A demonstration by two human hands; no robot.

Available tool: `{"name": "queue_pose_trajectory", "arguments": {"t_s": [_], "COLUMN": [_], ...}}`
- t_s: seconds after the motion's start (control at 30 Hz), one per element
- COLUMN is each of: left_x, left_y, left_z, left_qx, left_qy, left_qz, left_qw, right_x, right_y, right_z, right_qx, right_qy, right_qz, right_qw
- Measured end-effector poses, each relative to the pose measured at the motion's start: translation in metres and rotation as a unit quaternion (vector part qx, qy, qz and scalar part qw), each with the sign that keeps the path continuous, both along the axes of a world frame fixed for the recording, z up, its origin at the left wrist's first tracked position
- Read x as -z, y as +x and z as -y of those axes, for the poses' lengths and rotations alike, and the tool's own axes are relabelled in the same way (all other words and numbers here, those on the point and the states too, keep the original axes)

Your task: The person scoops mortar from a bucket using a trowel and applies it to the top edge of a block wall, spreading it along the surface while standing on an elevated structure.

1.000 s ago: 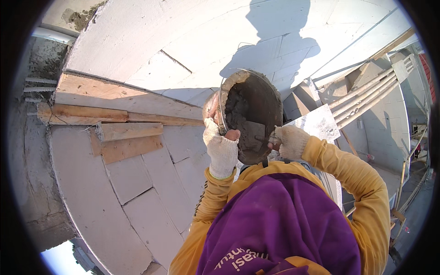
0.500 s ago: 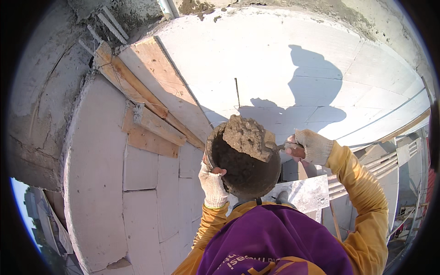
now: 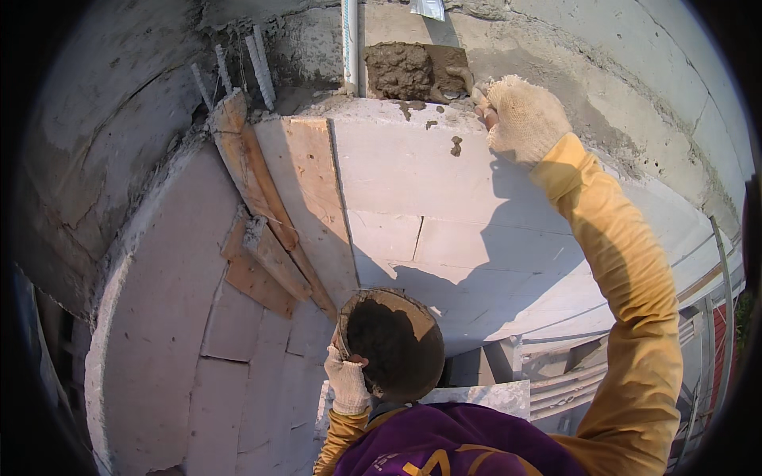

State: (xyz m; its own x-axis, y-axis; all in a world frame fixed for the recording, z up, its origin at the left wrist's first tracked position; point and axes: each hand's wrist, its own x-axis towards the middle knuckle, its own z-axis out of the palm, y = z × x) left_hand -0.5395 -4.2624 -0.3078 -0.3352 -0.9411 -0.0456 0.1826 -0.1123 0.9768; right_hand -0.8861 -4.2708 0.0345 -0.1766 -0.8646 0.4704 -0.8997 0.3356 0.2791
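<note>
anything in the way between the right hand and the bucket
Nothing visible. The right hand is up near the top of the pale block wall, and the bucket is below in the left hand; only the wall's face shows behind the gap. The white pipe stands left of that line.

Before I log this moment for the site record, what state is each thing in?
Wall: spattered near its top, partly shaded.
Bucket: open, partly filled with mortar.
Left hand: gloved, closed on the bucket.
Trowel: mortar-laden, near the wall's top.
Right hand: gloved, grip closed on the trowel.
Steel bars: exposed, projecting.
</note>
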Motion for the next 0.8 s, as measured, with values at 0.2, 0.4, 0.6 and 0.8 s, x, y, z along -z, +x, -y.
{"name": "queue_pose_trajectory", "arguments": {"t_s": [0.2,0.4,0.6,0.8], "left_x": [0.012,0.005,0.027,0.002], "left_y": [0.007,0.02,0.026,0.028], "left_z": [0.001,0.002,0.015,0.025], "left_qx": [0.0,0.011,0.002,0.005], "left_qy": [0.02,0.046,-0.018,0.006], "left_qz": [-0.017,-0.011,0.026,0.005], "left_qw": [1.0,0.999,1.0,1.0], "right_x": [0.009,0.032,0.012,0.081], "right_y": [0.012,0.048,0.052,0.09], "right_z": [-0.036,-0.03,-0.041,-0.105], "right_qx": [0.024,-0.024,0.048,-0.121], "right_qy": [-0.137,-0.022,-0.015,0.076], "right_qz": [-0.17,-0.087,-0.062,-0.023], "right_qw": [0.976,0.996,0.997,0.99]}}
